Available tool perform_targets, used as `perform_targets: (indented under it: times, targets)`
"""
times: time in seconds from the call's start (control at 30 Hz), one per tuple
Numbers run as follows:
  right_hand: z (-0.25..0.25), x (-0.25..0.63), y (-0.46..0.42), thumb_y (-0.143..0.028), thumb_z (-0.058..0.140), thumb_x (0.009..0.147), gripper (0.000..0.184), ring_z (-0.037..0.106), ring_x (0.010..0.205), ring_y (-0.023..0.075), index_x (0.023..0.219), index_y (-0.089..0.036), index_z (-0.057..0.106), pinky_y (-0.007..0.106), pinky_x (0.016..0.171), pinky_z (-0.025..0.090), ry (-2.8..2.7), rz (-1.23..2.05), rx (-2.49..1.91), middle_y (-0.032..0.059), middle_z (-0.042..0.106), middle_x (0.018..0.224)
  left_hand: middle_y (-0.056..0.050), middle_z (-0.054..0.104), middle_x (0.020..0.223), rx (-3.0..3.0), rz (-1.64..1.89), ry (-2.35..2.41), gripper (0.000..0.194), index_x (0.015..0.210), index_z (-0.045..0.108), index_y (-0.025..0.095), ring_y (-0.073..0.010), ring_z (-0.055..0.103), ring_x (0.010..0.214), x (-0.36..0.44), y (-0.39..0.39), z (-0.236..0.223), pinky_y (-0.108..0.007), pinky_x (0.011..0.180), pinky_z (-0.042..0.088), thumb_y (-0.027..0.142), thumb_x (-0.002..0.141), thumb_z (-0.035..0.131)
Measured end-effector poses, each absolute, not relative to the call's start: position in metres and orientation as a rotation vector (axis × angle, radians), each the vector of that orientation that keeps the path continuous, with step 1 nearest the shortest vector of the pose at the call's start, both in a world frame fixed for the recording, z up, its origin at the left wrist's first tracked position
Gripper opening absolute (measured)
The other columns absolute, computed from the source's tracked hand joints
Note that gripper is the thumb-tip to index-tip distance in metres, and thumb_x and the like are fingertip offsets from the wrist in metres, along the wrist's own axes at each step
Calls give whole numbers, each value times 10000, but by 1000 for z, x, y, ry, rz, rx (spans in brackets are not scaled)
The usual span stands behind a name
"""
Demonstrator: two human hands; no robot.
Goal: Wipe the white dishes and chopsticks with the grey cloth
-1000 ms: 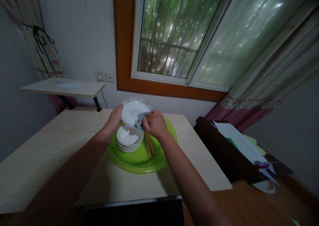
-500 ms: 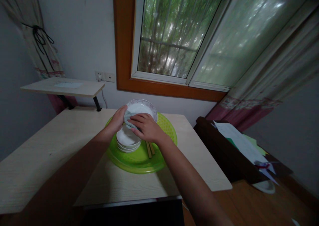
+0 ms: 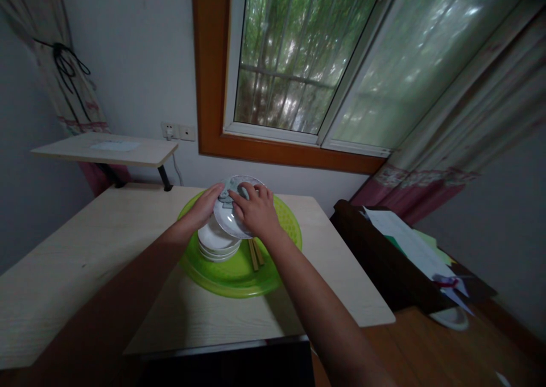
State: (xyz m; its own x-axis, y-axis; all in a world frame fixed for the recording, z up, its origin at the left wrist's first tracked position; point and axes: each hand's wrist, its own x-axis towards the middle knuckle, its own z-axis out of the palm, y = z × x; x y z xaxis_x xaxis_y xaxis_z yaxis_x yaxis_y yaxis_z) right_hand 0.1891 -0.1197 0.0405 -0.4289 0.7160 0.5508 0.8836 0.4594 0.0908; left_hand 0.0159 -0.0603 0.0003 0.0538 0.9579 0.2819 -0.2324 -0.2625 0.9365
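Note:
A white plate (image 3: pixel 228 219) with a patterned rim is held tilted above a green tray (image 3: pixel 230 287). My left hand (image 3: pixel 205 206) grips its left edge, thumb at the rim. On the plate's inner face lies a crumpled grey-green cloth (image 3: pixel 226 196). My right hand (image 3: pixel 260 210) presses the cloth against the plate, its fingers curved over the surface and hiding part of both. Below the plate, a stack of small white bowls (image 3: pixel 218 250) stands on the tray. Wooden chopsticks (image 3: pixel 256 256) lie beside the stack, their far ends covered by the plate and my right hand.
The tray sits on a pale wooden table (image 3: pixel 333 273). A raised shelf (image 3: pixel 106 148) stands at the table's back left. To the right is a dark brown piece of furniture (image 3: pixel 375 262) with papers (image 3: pixel 405 233) on top. A window (image 3: pixel 298 62) is behind the table.
The plate has shifted slightly right and nearer, and has turned in my left hand. My right hand has swept the cloth left across it, and its fingers now reach over the plate's right side.

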Motion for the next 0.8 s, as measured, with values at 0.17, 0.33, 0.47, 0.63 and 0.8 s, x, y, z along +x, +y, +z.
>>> perform_targets:
  times: [0.17,0.33,0.47,0.63,0.8]
  targets:
    - [45,190,-121,-413,437,1008,410,389,1136,316,1411,-407,515,479,948,320,-2131,-537,-1540,85,514,1345,-102,752,1047,1214,1409,754,430,1086,697,141,-263,668,1048,16,-61,2,-392,978,492,453,792,665]
    - [46,194,-122,-373,471,986,412,395,1093,319,1390,-350,547,453,884,321,-1981,-579,-1690,117,537,1243,-105,752,1021,1172,1407,746,459,1104,689,128,-268,683,978,12,-60,-1,-392,895,526,460,788,682]
    - [45,199,-120,-341,489,965,320,407,1065,313,1213,-264,674,434,849,334,-1918,-598,-1730,124,556,1158,-96,747,1007,1193,1506,828,440,1033,692,134,-264,674,979,6,-55,-4,-373,875,525,502,795,662]
    - [41,205,-116,-322,530,921,254,427,1014,306,919,-184,743,430,813,369,-1923,-621,-1660,136,579,1037,-98,737,1003,1244,1603,927,478,1027,670,140,-268,653,1027,1,-53,-3,-365,886,514,557,802,614]
    - [36,206,-112,-321,551,904,270,442,975,305,825,-173,762,447,803,387,-2052,-528,-1489,137,605,915,-92,717,1014,1215,1720,995,461,995,642,145,-237,645,970,-1,-54,0,-338,843,512,563,816,568]
